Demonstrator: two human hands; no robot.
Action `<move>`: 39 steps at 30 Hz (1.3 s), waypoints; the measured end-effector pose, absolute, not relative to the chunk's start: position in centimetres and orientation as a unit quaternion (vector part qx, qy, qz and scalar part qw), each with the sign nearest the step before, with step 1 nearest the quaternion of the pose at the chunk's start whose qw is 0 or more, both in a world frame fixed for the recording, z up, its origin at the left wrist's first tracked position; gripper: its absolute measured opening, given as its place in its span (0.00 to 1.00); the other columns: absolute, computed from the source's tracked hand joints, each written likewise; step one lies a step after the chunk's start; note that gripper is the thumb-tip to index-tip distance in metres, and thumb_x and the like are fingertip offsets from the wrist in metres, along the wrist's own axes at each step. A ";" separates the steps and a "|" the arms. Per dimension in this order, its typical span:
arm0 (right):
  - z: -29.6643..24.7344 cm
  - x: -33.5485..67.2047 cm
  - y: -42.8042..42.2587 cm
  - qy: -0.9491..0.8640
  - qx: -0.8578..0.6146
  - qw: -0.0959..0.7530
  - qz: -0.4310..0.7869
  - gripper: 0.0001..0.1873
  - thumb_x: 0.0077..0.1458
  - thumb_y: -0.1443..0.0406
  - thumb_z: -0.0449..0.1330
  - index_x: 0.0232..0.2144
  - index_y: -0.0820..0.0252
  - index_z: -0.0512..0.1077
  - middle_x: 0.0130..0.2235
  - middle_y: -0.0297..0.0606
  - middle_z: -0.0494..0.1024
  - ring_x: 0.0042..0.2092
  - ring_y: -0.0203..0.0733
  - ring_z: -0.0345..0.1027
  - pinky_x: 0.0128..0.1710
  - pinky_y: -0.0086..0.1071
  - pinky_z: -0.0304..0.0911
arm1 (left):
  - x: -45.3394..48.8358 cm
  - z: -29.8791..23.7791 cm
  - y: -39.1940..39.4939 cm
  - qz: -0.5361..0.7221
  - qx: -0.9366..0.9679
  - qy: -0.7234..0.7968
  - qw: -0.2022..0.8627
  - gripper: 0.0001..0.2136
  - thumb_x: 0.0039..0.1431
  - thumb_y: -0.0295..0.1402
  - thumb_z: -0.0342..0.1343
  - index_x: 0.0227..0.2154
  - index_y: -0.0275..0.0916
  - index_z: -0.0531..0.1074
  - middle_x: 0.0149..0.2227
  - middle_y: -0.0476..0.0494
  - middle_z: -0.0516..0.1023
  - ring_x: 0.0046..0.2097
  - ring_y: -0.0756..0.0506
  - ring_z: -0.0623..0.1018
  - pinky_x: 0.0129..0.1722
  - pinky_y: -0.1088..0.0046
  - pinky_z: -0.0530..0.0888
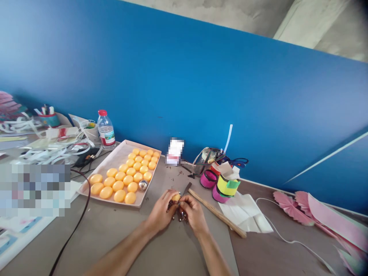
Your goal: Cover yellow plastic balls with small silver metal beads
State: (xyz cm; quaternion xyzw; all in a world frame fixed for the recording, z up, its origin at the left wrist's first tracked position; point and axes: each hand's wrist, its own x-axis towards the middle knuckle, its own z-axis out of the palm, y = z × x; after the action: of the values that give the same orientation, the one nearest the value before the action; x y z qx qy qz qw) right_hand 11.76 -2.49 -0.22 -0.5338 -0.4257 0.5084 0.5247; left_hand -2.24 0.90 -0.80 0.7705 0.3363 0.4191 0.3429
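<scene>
My left hand (161,211) is closed around an orange ball (176,197), partly dotted with small dark shiny pieces. At the ball's right side, my right hand (194,212) has its thumb and fingertips pinched together; what lies between them is too small to make out. Below the fingertips, a little heap of shiny pieces (181,217) shows on the table. To the left, a shallow cardboard tray (105,163) holds rows of plain orange balls (117,186). One ball (143,185) at its right side is covered in silvery mirror-like pieces.
A hammer with a wooden handle (218,212) lies right of my hands, near tape rolls (208,179) and white paper (247,212). A water bottle (106,130) stands behind the tray. A dark cable (83,214) crosses the left side; pink folded paper (330,214) lies far right.
</scene>
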 end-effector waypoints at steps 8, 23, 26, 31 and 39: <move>-0.2 11.9 -2.6 -0.410 -0.531 0.511 0.538 0.07 0.44 0.61 0.58 0.24 0.59 0.66 0.19 0.27 0.65 0.19 0.32 0.57 0.20 0.26 0.55 | -2.4 -0.9 0.9 0.409 0.782 0.329 0.337 0.18 0.53 0.22 0.46 0.47 0.39 0.64 0.47 0.38 0.69 0.50 0.44 0.69 0.51 0.64 0.66; 0.9 12.1 -2.6 -0.460 -0.546 0.483 0.507 0.07 0.44 0.61 0.58 0.23 0.59 0.67 0.19 0.29 0.68 0.21 0.33 0.60 0.21 0.26 0.56 | -2.5 -0.7 0.6 0.398 0.796 0.317 0.329 0.15 0.56 0.25 0.45 0.46 0.40 0.65 0.46 0.38 0.70 0.48 0.43 0.70 0.49 0.64 0.68; 0.9 12.1 -2.7 -0.461 -0.541 0.481 0.513 0.06 0.44 0.63 0.57 0.23 0.60 0.67 0.19 0.30 0.68 0.21 0.33 0.60 0.22 0.26 0.57 | -2.6 -0.8 0.6 0.402 0.799 0.316 0.315 0.16 0.56 0.25 0.45 0.47 0.40 0.65 0.47 0.38 0.70 0.49 0.44 0.70 0.50 0.65 0.68; 1.2 12.2 -2.7 -0.468 -0.544 0.485 0.500 0.04 0.45 0.64 0.56 0.23 0.59 0.67 0.20 0.30 0.69 0.22 0.34 0.61 0.22 0.27 0.57 | -2.5 -1.3 0.6 0.404 0.802 0.320 0.302 0.17 0.56 0.25 0.46 0.49 0.40 0.64 0.48 0.37 0.71 0.49 0.43 0.71 0.49 0.64 0.68; 0.3 11.9 -2.2 -0.462 -0.536 0.496 0.504 0.05 0.45 0.62 0.57 0.24 0.58 0.66 0.20 0.29 0.68 0.22 0.34 0.61 0.22 0.27 0.57 | -2.7 -1.3 0.7 0.406 0.805 0.321 0.290 0.16 0.57 0.26 0.45 0.49 0.42 0.64 0.48 0.39 0.71 0.49 0.43 0.71 0.49 0.64 0.68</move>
State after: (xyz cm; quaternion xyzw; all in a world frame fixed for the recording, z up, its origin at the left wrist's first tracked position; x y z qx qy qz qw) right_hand 11.91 -2.23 0.27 -0.5359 -0.4616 0.5036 0.4960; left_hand -2.65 0.72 -1.25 0.8049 0.3210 0.4064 0.2897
